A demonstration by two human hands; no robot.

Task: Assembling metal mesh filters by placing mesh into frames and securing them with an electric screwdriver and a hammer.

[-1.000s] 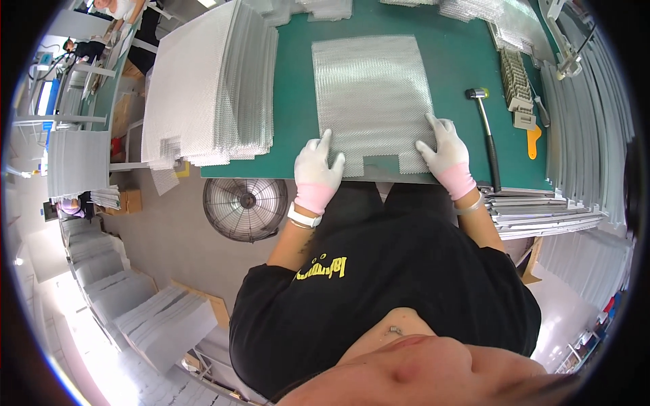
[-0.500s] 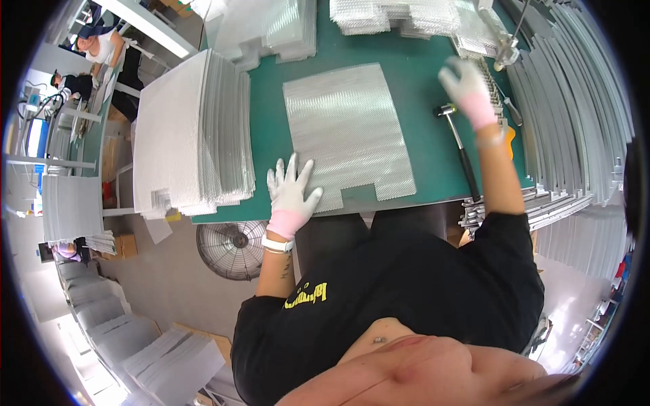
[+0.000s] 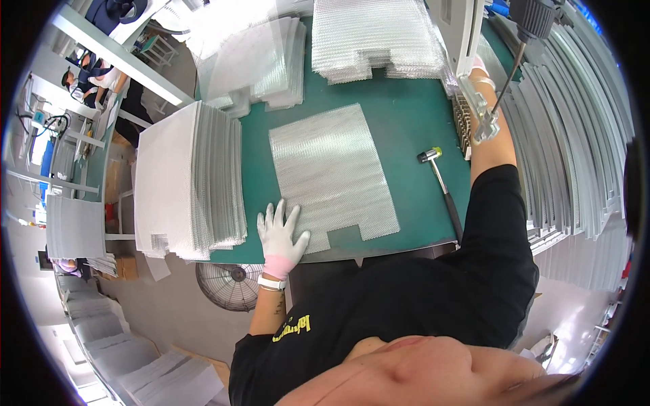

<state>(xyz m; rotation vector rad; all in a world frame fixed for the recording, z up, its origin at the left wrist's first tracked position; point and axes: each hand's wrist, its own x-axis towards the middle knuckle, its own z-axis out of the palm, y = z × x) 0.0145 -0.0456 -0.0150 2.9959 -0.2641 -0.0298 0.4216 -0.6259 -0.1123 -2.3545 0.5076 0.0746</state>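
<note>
Just left hand point(image 3: 280, 233) flat on mesh sheet point(image 3: 330, 172)

Layout on the bench point(image 3: 406, 128): a mesh sheet point(image 3: 328, 172) lies at centre; a stack of sheets point(image 3: 186, 179) stands to its left, a mallet point(image 3: 441, 186) to its right, further sheet piles point(image 3: 376, 34) behind. The left hand point(image 3: 281, 233) rests on the sheet's near-left corner.
</note>
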